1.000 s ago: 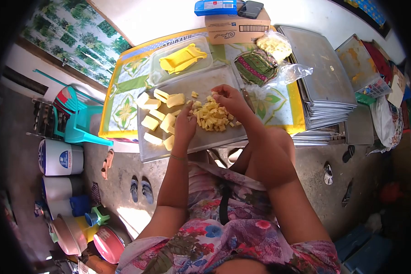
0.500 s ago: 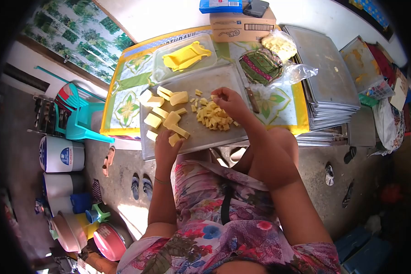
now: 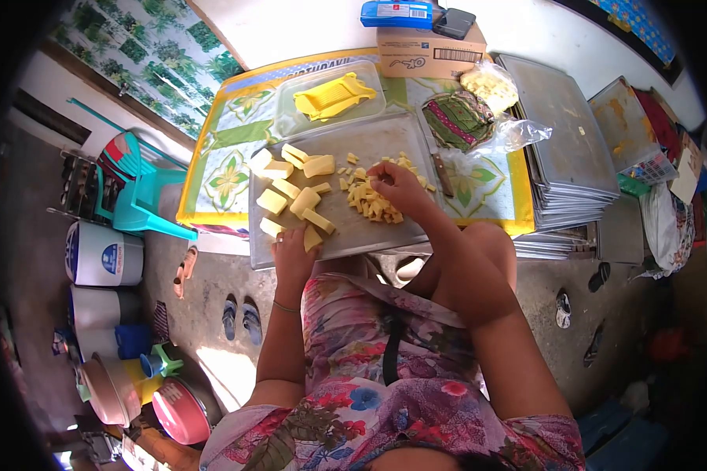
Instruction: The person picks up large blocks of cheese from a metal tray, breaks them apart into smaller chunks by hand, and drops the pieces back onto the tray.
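Observation:
A metal tray (image 3: 369, 141) lies on the table with large pale yellow chunks (image 3: 290, 192) on its left half and a pile of small diced yellow pieces (image 3: 373, 206) in the middle. My left hand (image 3: 292, 251) rests at the tray's near edge and pinches a yellow chunk (image 3: 312, 238). My right hand (image 3: 394, 184) lies over the diced pile, its fingers curled among the small pieces. A knife (image 3: 441, 173) lies on the tray's right edge, just beyond my right hand.
Behind the tray stands a clear container with a yellow tool (image 3: 334, 94), a cardboard box (image 3: 428, 51), a patterned pouch (image 3: 459, 119) and a plastic bag (image 3: 491, 82). Stacked metal trays (image 3: 561, 141) fill the right. A teal chair (image 3: 137, 196) and buckets (image 3: 102, 255) stand left.
My left hand drew back from the diced pile to the tray's near edge and took hold of a chunk. My right hand shifted slightly over the pile.

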Demonstrator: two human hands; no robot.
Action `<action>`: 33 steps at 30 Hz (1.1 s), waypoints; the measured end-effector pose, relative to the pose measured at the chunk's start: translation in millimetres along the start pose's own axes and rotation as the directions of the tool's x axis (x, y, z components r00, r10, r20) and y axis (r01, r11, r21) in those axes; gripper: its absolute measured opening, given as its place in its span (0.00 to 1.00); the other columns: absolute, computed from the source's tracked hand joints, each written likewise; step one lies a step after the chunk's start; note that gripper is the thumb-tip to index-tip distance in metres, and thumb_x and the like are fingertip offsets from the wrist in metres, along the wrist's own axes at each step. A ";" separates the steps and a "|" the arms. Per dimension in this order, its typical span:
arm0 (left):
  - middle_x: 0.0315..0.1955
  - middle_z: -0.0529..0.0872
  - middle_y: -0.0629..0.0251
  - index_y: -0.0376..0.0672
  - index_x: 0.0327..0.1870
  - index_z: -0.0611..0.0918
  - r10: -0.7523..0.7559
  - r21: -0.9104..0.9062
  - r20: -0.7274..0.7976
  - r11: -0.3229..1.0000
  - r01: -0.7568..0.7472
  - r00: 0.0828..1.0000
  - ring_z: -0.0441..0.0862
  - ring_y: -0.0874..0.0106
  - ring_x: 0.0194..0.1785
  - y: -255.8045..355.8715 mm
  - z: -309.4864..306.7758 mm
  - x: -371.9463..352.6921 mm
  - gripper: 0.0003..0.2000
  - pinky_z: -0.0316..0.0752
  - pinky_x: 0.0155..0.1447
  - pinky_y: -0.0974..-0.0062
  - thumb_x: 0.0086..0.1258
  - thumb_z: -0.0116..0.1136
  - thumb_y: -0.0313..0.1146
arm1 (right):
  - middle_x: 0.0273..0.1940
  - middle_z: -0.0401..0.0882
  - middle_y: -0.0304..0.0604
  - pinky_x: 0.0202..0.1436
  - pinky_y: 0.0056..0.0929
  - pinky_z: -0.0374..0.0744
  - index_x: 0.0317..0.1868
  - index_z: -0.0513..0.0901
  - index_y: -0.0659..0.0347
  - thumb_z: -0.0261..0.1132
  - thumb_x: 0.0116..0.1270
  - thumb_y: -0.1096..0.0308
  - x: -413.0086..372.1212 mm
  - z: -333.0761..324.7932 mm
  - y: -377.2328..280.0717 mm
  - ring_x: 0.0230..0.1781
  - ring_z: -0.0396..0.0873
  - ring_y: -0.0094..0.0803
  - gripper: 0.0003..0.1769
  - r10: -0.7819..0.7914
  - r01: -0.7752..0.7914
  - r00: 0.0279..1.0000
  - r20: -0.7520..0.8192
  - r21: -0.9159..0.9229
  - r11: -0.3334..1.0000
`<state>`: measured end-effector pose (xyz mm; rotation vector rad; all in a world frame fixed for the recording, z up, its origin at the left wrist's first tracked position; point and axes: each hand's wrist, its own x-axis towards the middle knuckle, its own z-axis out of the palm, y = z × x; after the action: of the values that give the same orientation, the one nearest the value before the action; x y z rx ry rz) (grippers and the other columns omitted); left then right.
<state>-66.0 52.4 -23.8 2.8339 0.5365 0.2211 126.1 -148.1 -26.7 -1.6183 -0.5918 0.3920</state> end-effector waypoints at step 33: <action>0.48 0.79 0.61 0.38 0.58 0.73 0.038 -0.975 0.216 -0.046 0.217 0.976 0.79 0.73 0.47 103.8 -1.7 62.9 0.18 0.78 0.46 0.76 0.68 0.57 0.30 | 0.40 0.79 0.39 0.40 0.24 0.82 0.48 0.76 0.63 0.70 0.59 0.66 -2.9 -10.9 -20.1 0.39 0.81 0.26 0.19 0.130 -0.283 0.953 0.274 0.649 0.707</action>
<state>26.8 -17.1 12.2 1.2224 0.2656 0.1930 127.0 -157.3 -5.6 -0.9210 -0.3470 0.8540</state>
